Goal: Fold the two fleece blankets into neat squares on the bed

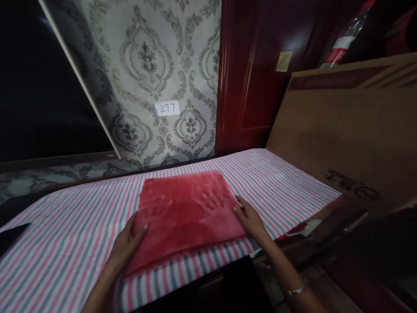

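A folded red plush cloth (182, 217) lies flat on a striped sheet, its layers showing along the front edge. Two pale handprints are pressed into its pile, one at the left and one at the right. My left hand (126, 241) holds the left edge, thumb over the top and the other fingers along the side, partly hidden. At the right edge, my right hand (250, 219) grips the cloth in the same way, with its thumb on the upper surface. A silver bangle (298, 288) circles my right wrist.
The pink, grey and white striped sheet (260, 182) covers the table. A large cardboard box (339, 126) stands at the right, with a bottle (342, 43) behind it. A dark screen (48, 87) is at the left. A paper marked 277 (167, 108) is on the patterned wall.
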Tool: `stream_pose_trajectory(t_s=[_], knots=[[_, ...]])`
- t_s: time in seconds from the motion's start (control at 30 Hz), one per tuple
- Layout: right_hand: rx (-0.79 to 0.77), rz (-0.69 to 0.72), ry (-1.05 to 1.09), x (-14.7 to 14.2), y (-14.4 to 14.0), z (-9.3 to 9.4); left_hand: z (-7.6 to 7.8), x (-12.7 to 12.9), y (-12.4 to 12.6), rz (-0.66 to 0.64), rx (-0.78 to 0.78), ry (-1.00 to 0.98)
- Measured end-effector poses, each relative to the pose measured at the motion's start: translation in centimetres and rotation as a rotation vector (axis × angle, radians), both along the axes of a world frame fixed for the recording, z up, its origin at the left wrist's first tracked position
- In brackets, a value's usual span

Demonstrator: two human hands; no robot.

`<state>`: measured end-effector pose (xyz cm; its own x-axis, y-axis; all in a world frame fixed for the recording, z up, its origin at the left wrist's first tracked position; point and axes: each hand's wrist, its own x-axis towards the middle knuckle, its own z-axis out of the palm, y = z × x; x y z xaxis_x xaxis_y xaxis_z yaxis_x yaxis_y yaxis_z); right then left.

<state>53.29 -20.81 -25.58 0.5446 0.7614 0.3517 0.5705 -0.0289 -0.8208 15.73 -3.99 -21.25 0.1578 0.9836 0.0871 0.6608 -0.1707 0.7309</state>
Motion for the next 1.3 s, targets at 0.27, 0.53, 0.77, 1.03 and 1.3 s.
stream_pose_trajectory(t_s=[0.27, 0.53, 0.77, 1.03, 1.3], knots=[[-0.03, 0.008, 0.302, 0.1, -0.3, -0.8, 2.7, 0.8, -1.4, 0.091, -0.367, -0.384], [0.001, 0.323, 0.611, 0.9, 1.6, 4.6, 4.3, 1.8, -1.8, -0.021, -0.424, -0.727], [0.1, 0.034, 0.174, 8.4, 3.2, 9.8, 2.7, 4.8, -9.9, -0.123, -0.302, -0.632], [0.041, -0.255, 0.498, 10.6, -2.1, 0.1, 3.8, 2.7, -9.2, -0.472, -0.423, -0.344], [0.229, -0.066, 1.02, 4.1, -5.3, -0.4, 10.2, 6.8, 1.7, -0.282, -0.018, -0.335]])
